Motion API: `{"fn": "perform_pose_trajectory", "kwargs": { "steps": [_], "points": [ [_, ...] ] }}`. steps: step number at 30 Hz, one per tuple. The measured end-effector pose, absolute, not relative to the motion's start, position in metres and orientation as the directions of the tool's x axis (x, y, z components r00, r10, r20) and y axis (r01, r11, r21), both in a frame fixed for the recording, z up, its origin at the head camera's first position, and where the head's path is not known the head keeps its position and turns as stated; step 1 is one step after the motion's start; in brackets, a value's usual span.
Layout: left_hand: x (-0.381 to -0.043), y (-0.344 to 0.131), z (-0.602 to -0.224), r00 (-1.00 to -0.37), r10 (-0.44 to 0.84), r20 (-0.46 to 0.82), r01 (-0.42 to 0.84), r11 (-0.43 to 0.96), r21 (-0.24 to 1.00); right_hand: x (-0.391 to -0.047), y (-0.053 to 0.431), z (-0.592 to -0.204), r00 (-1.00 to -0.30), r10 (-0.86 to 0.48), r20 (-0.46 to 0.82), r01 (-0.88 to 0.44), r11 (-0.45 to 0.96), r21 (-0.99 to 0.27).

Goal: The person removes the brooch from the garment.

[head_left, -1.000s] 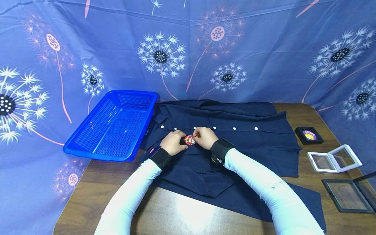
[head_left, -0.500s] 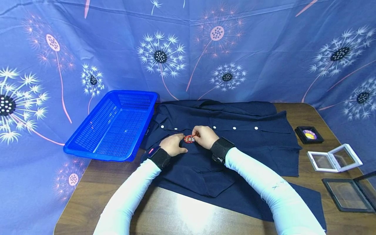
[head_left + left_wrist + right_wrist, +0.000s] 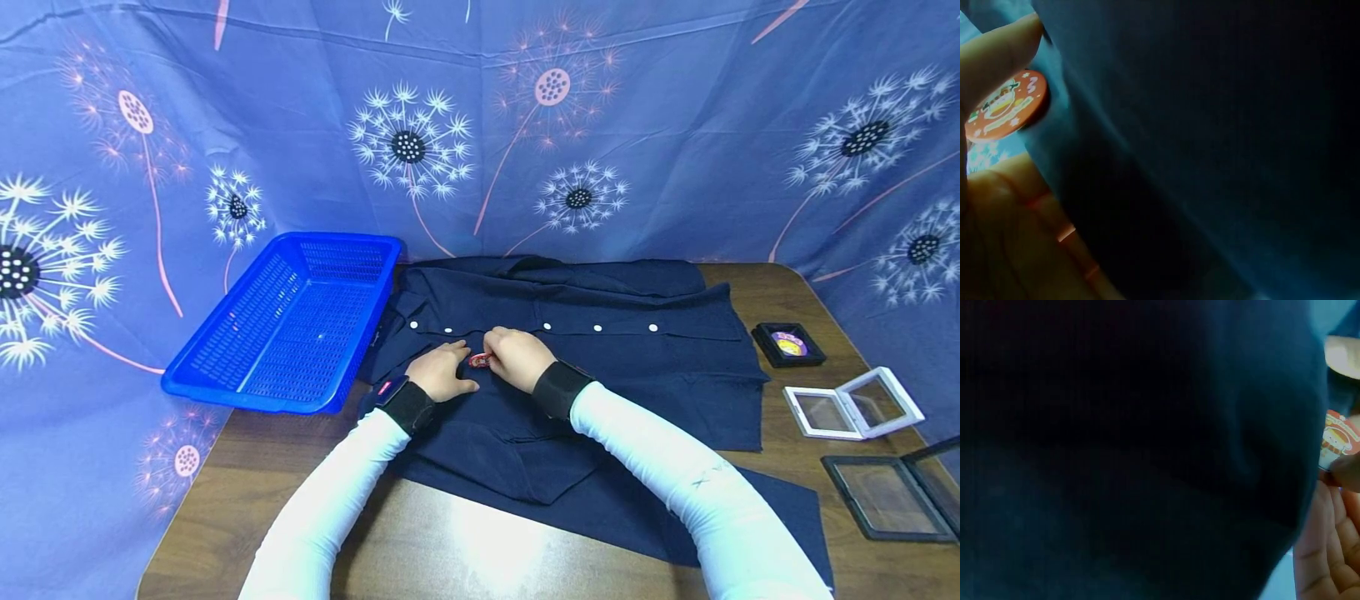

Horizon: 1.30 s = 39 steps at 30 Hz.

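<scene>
The badge (image 3: 478, 360) is pinched near its edge by the fingers of the right hand (image 3: 521, 358) and is held tilted over the shirt (image 3: 675, 392), which is spread on the bench (image 3: 262, 467). The left hand (image 3: 438, 372) is rested on the shirt just beside the badge, its fingers spread wide, with no hold to be made out. The badge's back is hidden, so whether anything sharp lies there, or is caught in the shirt, cannot be told. If so, a fingertip could be pricked, as both hands are kept so near. Because the badge is gripped to one side, it could be twisted loose and dropped. If the shirt is dragged while only lightly pressed, it could be puckered and the badge left crooked, a fault easily masked by the covering right hand.
</scene>
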<state>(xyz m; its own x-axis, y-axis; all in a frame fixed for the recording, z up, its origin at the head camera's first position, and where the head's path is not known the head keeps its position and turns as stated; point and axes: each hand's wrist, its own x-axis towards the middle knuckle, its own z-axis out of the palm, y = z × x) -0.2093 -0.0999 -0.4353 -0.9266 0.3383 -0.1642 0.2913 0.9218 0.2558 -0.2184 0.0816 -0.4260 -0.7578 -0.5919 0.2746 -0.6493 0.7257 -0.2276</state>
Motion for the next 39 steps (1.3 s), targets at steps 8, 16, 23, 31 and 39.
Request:
{"fn": "perform_pose_trajectory", "kwargs": {
  "steps": [8,16,23,31,39],
  "points": [
    [-0.211,-0.100,-0.438,-0.925,0.332,-0.183,0.284,0.926,0.248,-0.215,0.076,-0.433,-0.704,-0.637,0.314,-0.687,0.722,-0.077],
    [-0.212,-0.100,-0.440,-0.927,0.326,-0.183,0.277,0.928,0.250,-0.211,0.075,-0.434,-0.653,-0.686,0.319,-0.722,0.692,0.012],
    [-0.213,-0.101,-0.441,-0.925,0.334,-0.180,0.286,0.926,0.246,-0.211,0.077,-0.434,-0.634,-0.720,0.283,-0.742,0.669,0.040],
    [-0.213,-0.102,-0.442,-0.924,0.343,-0.171,0.298,0.923,0.242,-0.211,0.077,-0.435,-0.605,-0.768,0.209,-0.777,0.627,0.055],
    [-0.212,-0.103,-0.441,-0.920,0.360,-0.153,0.318,0.916,0.245,-0.215,0.078,-0.440,-0.574,-0.798,0.184,-0.800,0.595,0.084]
  ]
}}
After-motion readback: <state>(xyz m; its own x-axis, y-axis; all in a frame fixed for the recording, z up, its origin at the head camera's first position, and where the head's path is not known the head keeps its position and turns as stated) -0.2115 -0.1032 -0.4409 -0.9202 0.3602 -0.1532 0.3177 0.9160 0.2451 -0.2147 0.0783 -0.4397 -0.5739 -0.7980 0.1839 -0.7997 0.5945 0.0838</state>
